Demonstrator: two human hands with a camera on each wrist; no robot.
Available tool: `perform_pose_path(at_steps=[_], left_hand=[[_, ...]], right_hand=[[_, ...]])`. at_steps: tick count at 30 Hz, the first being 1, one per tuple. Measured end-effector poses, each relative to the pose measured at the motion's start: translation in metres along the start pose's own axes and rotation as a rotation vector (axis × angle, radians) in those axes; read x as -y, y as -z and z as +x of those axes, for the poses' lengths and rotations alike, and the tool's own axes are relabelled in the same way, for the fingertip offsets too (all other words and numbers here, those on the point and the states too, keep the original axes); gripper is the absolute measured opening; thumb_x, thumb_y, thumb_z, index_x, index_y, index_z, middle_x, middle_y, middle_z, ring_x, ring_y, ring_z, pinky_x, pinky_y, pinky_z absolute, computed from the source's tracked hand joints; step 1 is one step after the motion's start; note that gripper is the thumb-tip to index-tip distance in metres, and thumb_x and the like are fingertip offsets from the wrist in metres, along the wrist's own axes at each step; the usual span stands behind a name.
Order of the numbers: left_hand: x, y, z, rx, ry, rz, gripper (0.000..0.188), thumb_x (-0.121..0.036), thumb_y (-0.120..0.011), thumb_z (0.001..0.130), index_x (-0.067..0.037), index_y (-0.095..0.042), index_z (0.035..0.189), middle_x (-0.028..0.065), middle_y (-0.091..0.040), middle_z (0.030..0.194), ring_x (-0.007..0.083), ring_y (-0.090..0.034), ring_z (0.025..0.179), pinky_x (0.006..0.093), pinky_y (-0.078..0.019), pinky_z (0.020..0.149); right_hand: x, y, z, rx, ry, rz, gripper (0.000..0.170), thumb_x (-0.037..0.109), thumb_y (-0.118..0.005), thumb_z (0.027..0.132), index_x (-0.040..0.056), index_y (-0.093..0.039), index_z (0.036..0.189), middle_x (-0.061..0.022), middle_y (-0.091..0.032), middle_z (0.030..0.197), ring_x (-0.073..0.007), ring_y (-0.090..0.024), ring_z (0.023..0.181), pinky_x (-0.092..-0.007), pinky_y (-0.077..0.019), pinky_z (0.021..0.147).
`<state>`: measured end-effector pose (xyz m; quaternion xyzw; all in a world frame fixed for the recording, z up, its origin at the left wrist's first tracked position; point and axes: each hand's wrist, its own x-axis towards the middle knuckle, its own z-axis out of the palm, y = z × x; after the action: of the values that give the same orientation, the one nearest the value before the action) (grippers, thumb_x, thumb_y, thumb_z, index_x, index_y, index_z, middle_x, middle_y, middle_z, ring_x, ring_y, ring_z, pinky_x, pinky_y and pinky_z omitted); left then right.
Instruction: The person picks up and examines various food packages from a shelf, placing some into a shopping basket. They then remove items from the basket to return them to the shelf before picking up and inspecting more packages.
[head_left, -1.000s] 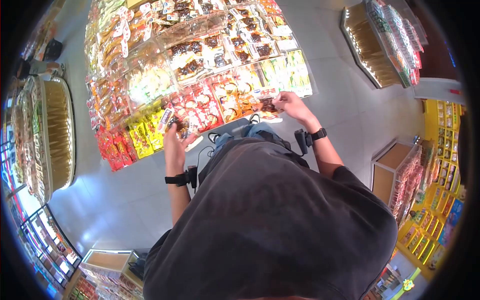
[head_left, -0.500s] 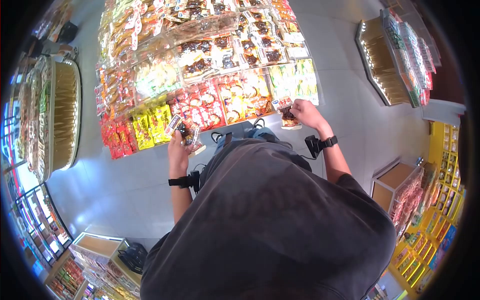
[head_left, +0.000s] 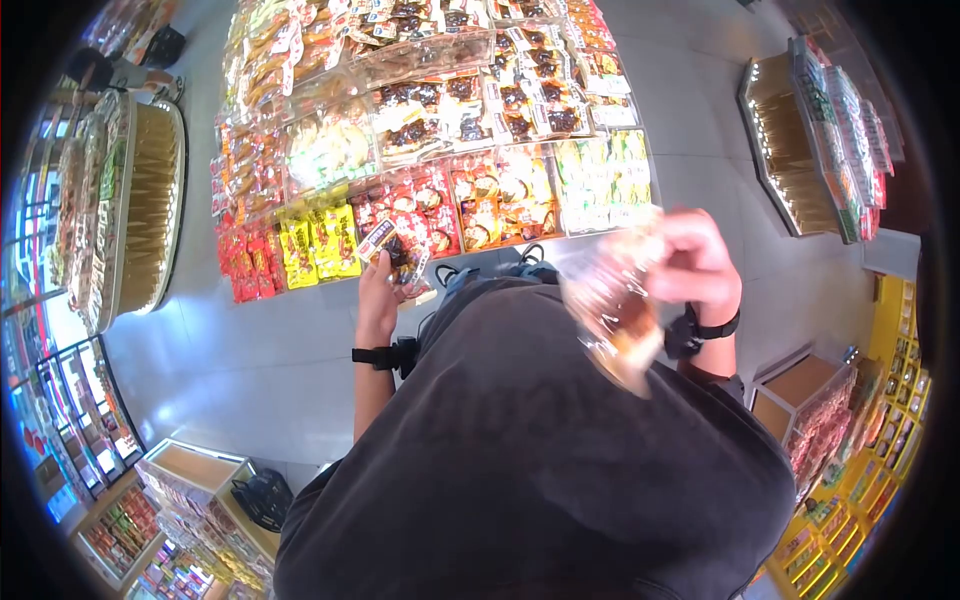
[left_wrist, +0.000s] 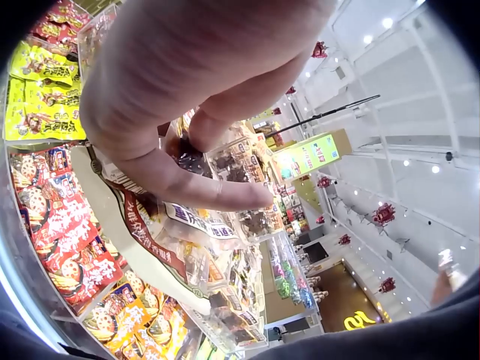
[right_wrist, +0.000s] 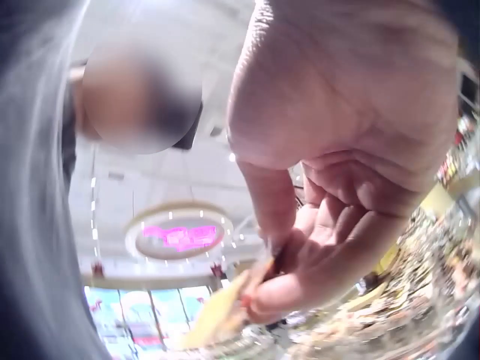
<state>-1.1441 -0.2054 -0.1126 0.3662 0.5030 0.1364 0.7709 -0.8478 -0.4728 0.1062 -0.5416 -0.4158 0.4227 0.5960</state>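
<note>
L hand [head_left: 377, 302] is pinching at least one clear pkt of dark snacks [head_left: 396, 252] nr red snack pkts [head_left: 440, 215], R hand [head_left: 700, 268] is pinching blurred snack pkt [head_left: 612, 305] above dk tee [head_left: 520, 440].

A white label [head_left: 377, 238] with dark-blue lettering is borne by the left-held packet [head_left: 408, 264]; blurred brown and cream are shown by the right-held packet [head_left: 622, 312]. Plain yellow is shown on the shirt-side packets [head_left: 322, 243].
</note>
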Motion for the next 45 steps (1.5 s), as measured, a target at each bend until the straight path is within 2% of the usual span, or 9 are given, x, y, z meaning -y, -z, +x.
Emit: perform_pose_path(at_steps=[2,4,5,9,12,15,18,29,45], left_hand=[[0.000,-0.004,-0.003,0.009,0.002,0.016,0.032,-0.039,-0.053,0.103,-0.011,-0.058,0.118,0.0023,-0.067,0.109,0.0133,-0.064,0.090,0.0300,-0.0514,0.071],[-0.001,-0.007,-0.005,0.014,0.026,0.029,0.032,-0.038,-0.051,0.104,-0.012,-0.058,0.122,0.0011,-0.067,0.112,0.0126,-0.063,0.093,0.0292,-0.0490,0.072],[-0.002,-0.010,-0.004,0.017,0.044,0.038,0.032,-0.036,-0.049,0.104,-0.013,-0.057,0.125,0.0000,-0.067,0.115,0.0118,-0.063,0.095,0.0284,-0.0467,0.073],[-0.006,-0.015,-0.005,0.029,0.053,-0.041,0.030,-0.029,-0.046,0.103,-0.009,-0.056,0.123,0.0057,-0.065,0.116,0.0183,-0.065,0.091,0.0333,-0.0518,0.072],[-0.004,-0.016,-0.003,0.070,0.036,-0.069,0.032,-0.027,-0.044,0.102,-0.004,-0.054,0.123,0.0092,-0.064,0.119,0.0215,-0.067,0.090,0.0349,-0.0549,0.071],[-0.014,-0.030,-0.009,0.098,0.017,-0.046,0.034,-0.027,-0.044,0.102,0.000,-0.053,0.122,0.0123,-0.064,0.119,0.0238,-0.068,0.091,0.0361,-0.0587,0.068],[-0.026,-0.049,-0.017,0.234,-0.026,0.030,0.034,-0.023,-0.041,0.104,0.002,-0.052,0.123,0.0144,-0.063,0.121,0.0265,-0.070,0.093,0.0384,-0.0624,0.069],[-0.063,-0.099,-0.041,0.453,-0.120,-0.020,0.033,-0.021,-0.043,0.106,0.001,-0.052,0.128,0.0144,-0.063,0.125,0.0239,-0.069,0.103,0.0375,-0.0649,0.075],[-0.056,-0.102,-0.042,0.309,-0.059,0.074,0.023,-0.028,-0.051,0.105,-0.007,-0.059,0.110,0.0025,-0.068,0.089,0.0073,-0.062,0.064,0.0214,-0.0456,0.046]], right_hand=[[-0.019,0.010,-0.002,0.195,0.295,0.504,0.013,0.004,-0.073,0.079,-0.0049,-0.064,0.084,-0.0092,-0.068,0.073,-0.0087,-0.062,0.065,-0.0259,-0.0452,0.056],[-0.012,0.008,0.002,0.293,0.143,0.506,0.017,0.014,-0.069,0.074,-0.0001,-0.060,0.074,-0.0033,-0.063,0.068,-0.0099,-0.057,0.059,-0.0225,-0.0421,0.054],[0.006,0.005,-0.001,0.039,-0.198,0.221,0.015,0.005,-0.074,0.077,-0.0037,-0.065,0.085,-0.0065,-0.068,0.076,-0.0060,-0.059,0.067,-0.0244,-0.0442,0.059],[-0.003,-0.005,0.005,0.007,-0.183,-0.408,0.009,-0.003,-0.068,0.081,-0.0001,-0.060,0.081,-0.0029,-0.064,0.074,-0.0063,-0.058,0.068,-0.0235,-0.0427,0.058],[-0.008,-0.015,-0.013,-0.057,0.180,0.776,0.008,0.006,-0.067,0.089,0.0007,-0.062,0.086,-0.0048,-0.064,0.072,-0.0122,-0.059,0.063,-0.0230,-0.0451,0.059],[-0.023,0.002,0.006,0.059,-0.142,0.210,0.007,0.007,-0.064,0.095,0.0030,-0.062,0.089,-0.0053,-0.067,0.087,-0.0098,-0.062,0.074,-0.0221,-0.0468,0.061],[-0.078,-0.019,0.038,-0.065,-0.282,-0.069,0.024,0.014,-0.064,0.098,0.0021,-0.055,0.079,-0.0009,-0.063,0.071,-0.0081,-0.063,0.063,-0.0239,-0.0517,0.059],[-0.116,-0.035,0.049,-0.012,-0.360,0.142,0.020,0.019,-0.065,0.098,0.0050,-0.062,0.084,-0.0010,-0.065,0.069,-0.0080,-0.062,0.060,-0.0231,-0.0474,0.060],[-0.142,-0.047,0.043,-0.063,-0.381,0.222,0.010,0.009,-0.062,0.098,0.0029,-0.055,0.099,-0.0010,-0.065,0.084,-0.0074,-0.058,0.072,-0.0256,-0.0495,0.065]])
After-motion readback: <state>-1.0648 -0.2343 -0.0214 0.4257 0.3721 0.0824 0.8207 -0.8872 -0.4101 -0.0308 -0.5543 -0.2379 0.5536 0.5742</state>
